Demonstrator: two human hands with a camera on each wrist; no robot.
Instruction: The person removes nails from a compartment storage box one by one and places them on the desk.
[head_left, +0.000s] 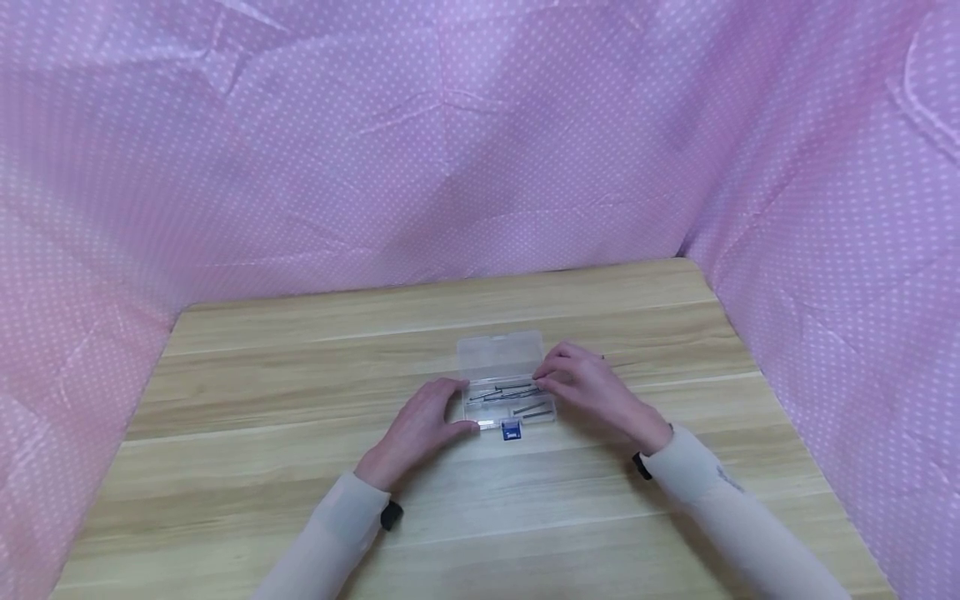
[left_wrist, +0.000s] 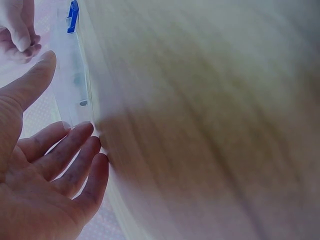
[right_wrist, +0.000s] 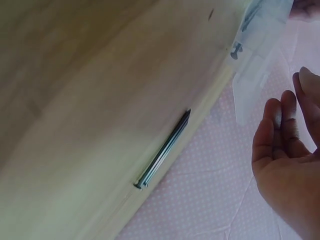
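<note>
Well, tabletop (head_left: 262,433): wood-grained, before me.
Clear box (head_left: 486,411): 12 o'clock, lid (head_left: 498,357) open toward 12.
My left hand (head_left: 420,417): wide, fingertips touching the box's 9 o'clock side.
My right hand (head_left: 588,387): narrow, at 3; whether I pinch anything, I cannot tell.
Nails (head_left: 501,395): several inside the box.
Loose nails (right_wrist: 162,150): beyond my right hand.
Blue clip (head_left: 512,430): 6 o'clock edge.

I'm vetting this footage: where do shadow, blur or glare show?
Head: soft shadows along both sleeves; left wrist: table grain blurred, box pale and washed out; right wrist: glints along the nails, the picture's upper-left corner dim.
</note>
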